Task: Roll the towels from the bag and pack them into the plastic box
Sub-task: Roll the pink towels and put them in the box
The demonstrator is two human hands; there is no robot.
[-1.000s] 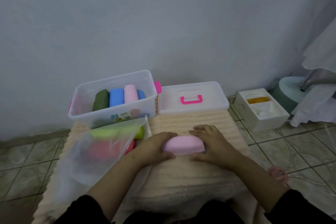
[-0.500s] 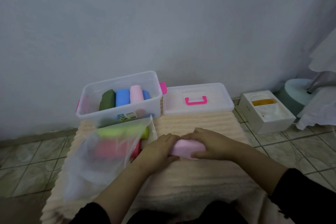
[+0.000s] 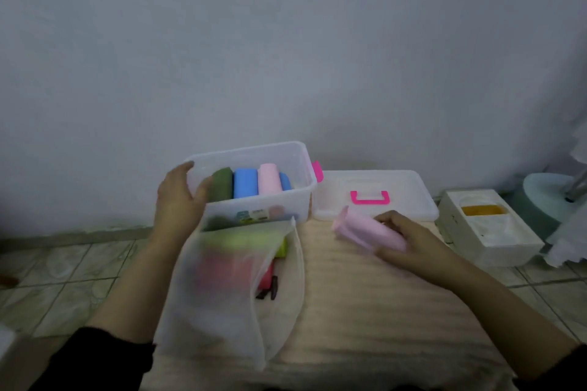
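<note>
Head view: 1 pink towel roll [image 3: 365, 230] in hand, 4 rolls [image 3: 244, 182] in plastic box [image 3: 286, 149].
Grip: right hand [image 3: 409, 241] curled round the roll, near 1 lid [image 3: 397, 181]; left hand [image 3: 176, 203] open against box wall.

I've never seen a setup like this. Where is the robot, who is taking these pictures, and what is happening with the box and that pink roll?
There is no robot here. These are a person's two bare hands, filmed by one wide-angle camera worn on the head and looking forward and down, which is why both forearms reach in from below. On a cream ribbed mat lies a frosted bag with more coloured towels inside. At its far end stand a clear plastic box and, beside it, the lid with a pink handle. The box already holds four rolled towels in green, blue and pink. The right hand grips a pink rolled towel near the lid. The left hand is at the box's left end, but blur hides its grip.
</note>
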